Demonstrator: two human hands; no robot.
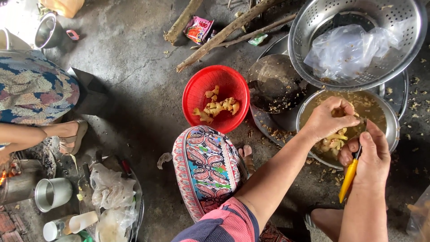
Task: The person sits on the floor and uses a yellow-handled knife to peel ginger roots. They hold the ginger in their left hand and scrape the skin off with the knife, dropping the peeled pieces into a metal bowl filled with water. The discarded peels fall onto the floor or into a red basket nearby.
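Observation:
My left hand [328,119] grips a knobbly piece of ginger [335,141] over a metal bowl [392,120] of murky water. My right hand [369,157] holds a knife with a yellow handle [348,178], its blade hidden against the ginger. A red plastic basket [197,92] with several peeled ginger pieces [219,107] sits on the floor to the left, beyond my knee in patterned cloth [206,166].
A metal colander [309,27] holding a clear plastic bag [349,49] rests on a big tray [268,123] with peel scraps. Sticks [224,33] lie on the concrete floor. Another person's sandalled foot [71,136] is at left, near metal cups [53,193] and a pot [47,30].

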